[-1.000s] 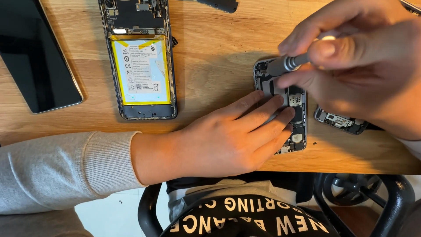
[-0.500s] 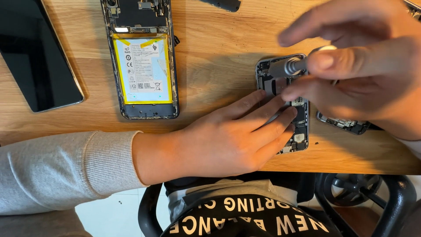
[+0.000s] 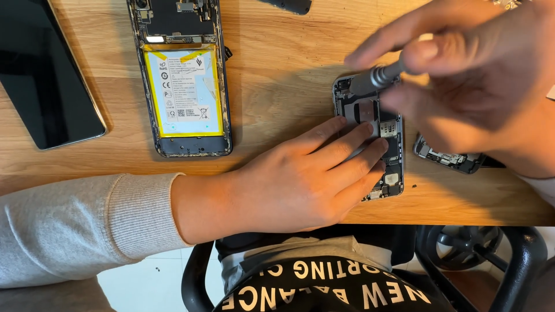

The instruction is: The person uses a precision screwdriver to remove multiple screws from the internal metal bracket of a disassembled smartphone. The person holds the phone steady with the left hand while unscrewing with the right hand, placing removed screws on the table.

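My left hand (image 3: 306, 176) lies flat on the wooden table (image 3: 277, 75), its fingers pressing down on a small opened phone frame (image 3: 373, 115) with bare circuit parts. Above that frame, my right hand (image 3: 474, 81) grips a grey metal screwdriver (image 3: 378, 76) between thumb and fingers, its tip pointing down at the upper part of the frame. The lower half of the frame is partly covered by my left fingers.
A larger opened phone (image 3: 182, 78) with a white, yellow-edged battery lies at the upper middle. A black screen panel (image 3: 40, 75) rests at the left. A loose dark circuit part (image 3: 448, 157) sits under my right hand. The table's front edge and a black chair frame (image 3: 520, 260) run below.
My right hand has shifted slightly with the screwdriver above the frame. My left hand has stayed pressed on the frame.
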